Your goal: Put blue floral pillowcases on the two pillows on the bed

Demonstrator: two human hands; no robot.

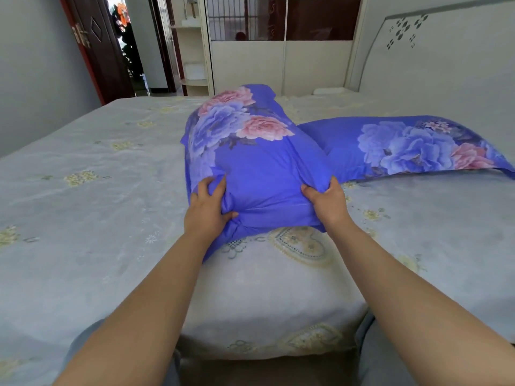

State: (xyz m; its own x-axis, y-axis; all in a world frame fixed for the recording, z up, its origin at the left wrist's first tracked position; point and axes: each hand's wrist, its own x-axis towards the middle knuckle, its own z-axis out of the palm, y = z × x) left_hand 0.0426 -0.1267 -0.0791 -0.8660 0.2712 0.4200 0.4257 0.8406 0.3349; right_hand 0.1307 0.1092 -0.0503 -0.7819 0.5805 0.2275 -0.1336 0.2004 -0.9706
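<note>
A blue floral pillowcase covers the far part of a pale embroidered pillow that lies lengthwise in front of me on the bed. The pillow's near end sticks out bare. My left hand grips the case's open edge on the left side. My right hand pinches bunched fabric of the same edge on the right. A second pillow in a blue floral pillowcase lies flat to the right, partly under the first.
The bed has a pale blue-grey sheet with small yellow flowers. A white headboard stands at the right. A cream wardrobe and an open dark door are beyond the bed. My knees show at the bottom.
</note>
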